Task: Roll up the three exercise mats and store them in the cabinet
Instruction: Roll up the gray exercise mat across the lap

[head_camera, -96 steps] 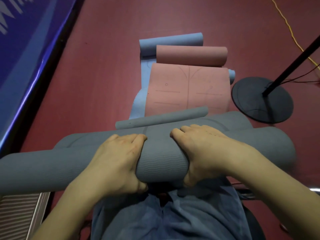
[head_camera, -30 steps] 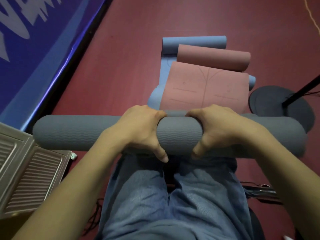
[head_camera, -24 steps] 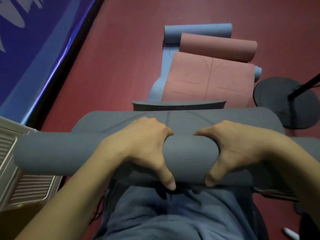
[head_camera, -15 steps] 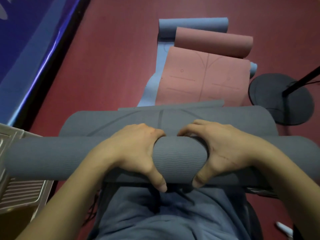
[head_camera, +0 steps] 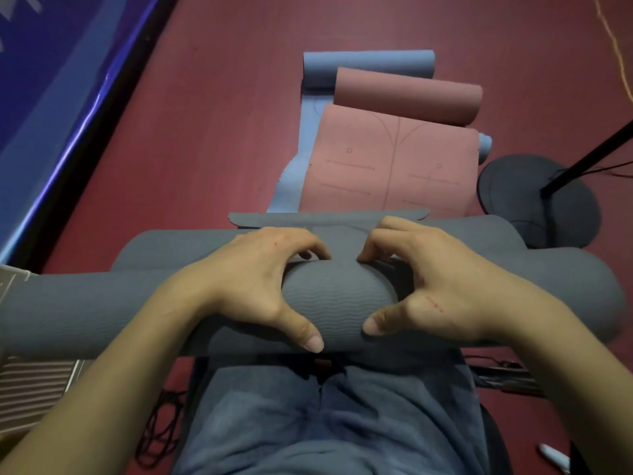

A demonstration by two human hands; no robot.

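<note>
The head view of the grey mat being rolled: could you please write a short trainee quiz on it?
1. True or false: both hands grip the grey mat.
2. Which mat lies directly on the blue mat? A pink, B green, C yellow.
3. Fill in: the round black stand base sits on the person's ___ side.

Key:
1. True: the left hand and the right hand each have a grip on the roll, thumbs on its near side.
2. A: the pink mat, partly rolled at its far end.
3. Right.
</note>
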